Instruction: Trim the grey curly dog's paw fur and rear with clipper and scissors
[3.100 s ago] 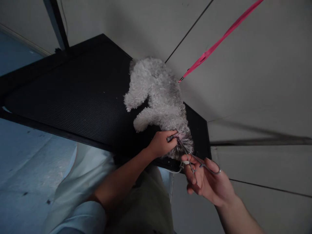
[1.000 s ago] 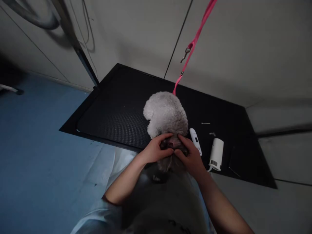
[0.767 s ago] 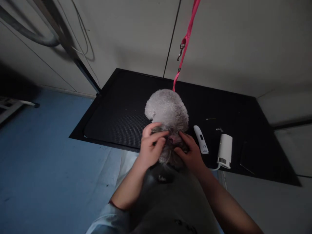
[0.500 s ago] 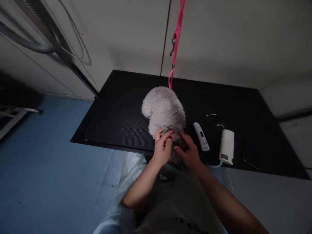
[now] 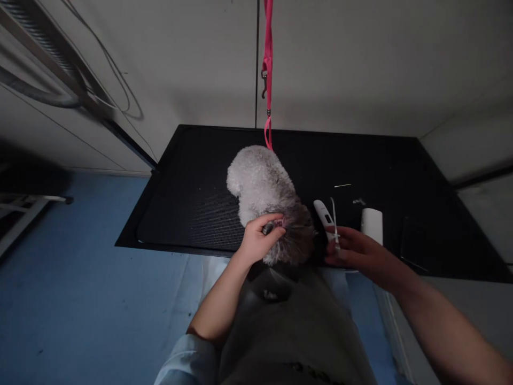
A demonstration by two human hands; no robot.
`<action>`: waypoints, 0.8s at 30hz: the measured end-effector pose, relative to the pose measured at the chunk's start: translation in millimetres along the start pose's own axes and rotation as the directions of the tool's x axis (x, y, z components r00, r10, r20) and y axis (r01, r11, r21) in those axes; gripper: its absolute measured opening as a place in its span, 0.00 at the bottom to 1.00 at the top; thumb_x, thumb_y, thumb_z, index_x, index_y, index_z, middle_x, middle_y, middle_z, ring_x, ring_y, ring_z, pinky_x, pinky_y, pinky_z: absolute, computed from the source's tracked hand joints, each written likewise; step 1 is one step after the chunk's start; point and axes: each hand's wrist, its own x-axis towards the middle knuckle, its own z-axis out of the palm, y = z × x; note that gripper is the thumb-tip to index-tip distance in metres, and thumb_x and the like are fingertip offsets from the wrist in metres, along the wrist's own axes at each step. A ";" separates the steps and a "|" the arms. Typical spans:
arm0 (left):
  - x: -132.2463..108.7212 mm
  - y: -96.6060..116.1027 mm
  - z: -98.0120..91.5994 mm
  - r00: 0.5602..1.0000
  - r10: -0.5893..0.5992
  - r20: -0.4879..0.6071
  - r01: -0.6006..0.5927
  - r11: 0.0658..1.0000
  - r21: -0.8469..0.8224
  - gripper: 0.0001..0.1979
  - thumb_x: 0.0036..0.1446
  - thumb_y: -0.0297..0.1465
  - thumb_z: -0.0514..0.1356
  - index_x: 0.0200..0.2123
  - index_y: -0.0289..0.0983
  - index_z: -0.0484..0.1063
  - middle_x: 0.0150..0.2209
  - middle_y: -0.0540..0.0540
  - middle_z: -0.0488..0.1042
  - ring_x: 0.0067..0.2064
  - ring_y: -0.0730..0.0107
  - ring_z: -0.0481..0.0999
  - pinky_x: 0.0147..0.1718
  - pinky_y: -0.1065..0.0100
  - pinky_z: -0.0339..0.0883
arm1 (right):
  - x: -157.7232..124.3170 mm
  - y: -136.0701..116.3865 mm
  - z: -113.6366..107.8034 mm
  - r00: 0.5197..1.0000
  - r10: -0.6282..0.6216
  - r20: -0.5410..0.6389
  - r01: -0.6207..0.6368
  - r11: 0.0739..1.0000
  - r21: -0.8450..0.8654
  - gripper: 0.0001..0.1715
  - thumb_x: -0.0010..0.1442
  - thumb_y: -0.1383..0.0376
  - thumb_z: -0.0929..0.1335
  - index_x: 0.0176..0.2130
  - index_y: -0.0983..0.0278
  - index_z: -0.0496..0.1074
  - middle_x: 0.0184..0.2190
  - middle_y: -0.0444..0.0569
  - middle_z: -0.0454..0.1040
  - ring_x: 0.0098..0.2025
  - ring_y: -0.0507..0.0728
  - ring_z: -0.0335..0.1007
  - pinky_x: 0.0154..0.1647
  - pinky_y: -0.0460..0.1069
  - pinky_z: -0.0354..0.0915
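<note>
A fluffy grey dog is on the black grooming table, its body stretching away from me and its darker head close to my front. My left hand pinches its ear flap, and pink skin shows between thumb and fingers. To the right of the head, my right hand is closed on slender pale metal forceps, whose thin end points up and away. Behind them lies a white clipper. The right hand and forearm partly cover a white cylindrical device.
The black table has a ridged mat surface. A pink grooming loop hangs down behind the dog. A cotton swab, a small pale tuft and a dark flat panel lie to the right. A slanted post stands at left.
My right hand has left the dog's head and moved right, and now has forceps in it. My left hand remains at the ear. The view has shifted slightly.
</note>
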 end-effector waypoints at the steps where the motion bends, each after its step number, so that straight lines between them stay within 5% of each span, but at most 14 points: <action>1: 1.0 2.1 0.0 1.000 -0.007 0.018 0.007 1.000 0.007 0.14 0.50 0.33 0.66 0.42 0.35 0.79 0.41 0.43 0.81 0.43 0.65 0.79 0.47 0.64 0.71 | -10.0 -4.9 1.3 0.995 -0.010 0.096 0.008 1.000 0.023 0.35 0.46 0.59 0.79 0.51 0.60 0.68 0.29 0.43 0.76 0.29 0.52 0.75 0.33 0.48 0.71; 4: 2.2 6.2 -1.1 0.997 -0.016 0.072 0.012 0.998 0.057 0.16 0.49 0.33 0.66 0.43 0.36 0.78 0.42 0.44 0.81 0.45 0.65 0.79 0.48 0.64 0.70 | -27.7 -9.3 14.1 0.917 0.016 0.397 -0.073 0.989 0.128 0.31 0.51 0.48 0.74 0.47 0.64 0.71 0.22 0.42 0.72 0.19 0.49 0.68 0.21 0.44 0.64; 8: 2.0 6.8 -3.8 0.994 -0.008 0.107 -0.002 0.995 0.099 0.17 0.50 0.33 0.67 0.44 0.37 0.77 0.43 0.44 0.80 0.45 0.65 0.78 0.48 0.65 0.70 | -24.4 -3.6 28.4 0.834 0.075 0.547 -0.231 0.948 0.221 0.28 0.56 0.46 0.69 0.46 0.64 0.71 0.22 0.42 0.71 0.19 0.49 0.67 0.20 0.43 0.65; 17: 3.3 6.7 -6.1 0.991 0.009 0.133 -0.028 0.990 0.136 0.17 0.49 0.33 0.67 0.44 0.37 0.77 0.42 0.45 0.80 0.43 0.66 0.78 0.45 0.67 0.71 | -20.5 -5.7 30.6 0.818 0.077 0.570 -0.264 0.931 0.252 0.26 0.57 0.48 0.68 0.47 0.63 0.72 0.22 0.42 0.71 0.18 0.49 0.67 0.21 0.43 0.65; 24: 3.7 7.0 -5.8 0.989 0.025 0.144 -0.048 0.986 0.160 0.17 0.50 0.33 0.67 0.44 0.38 0.77 0.41 0.46 0.80 0.41 0.67 0.78 0.42 0.68 0.71 | -18.6 -6.6 40.4 0.878 0.084 0.471 -0.197 0.961 0.196 0.24 0.57 0.51 0.70 0.48 0.62 0.73 0.22 0.40 0.70 0.16 0.45 0.62 0.18 0.41 0.62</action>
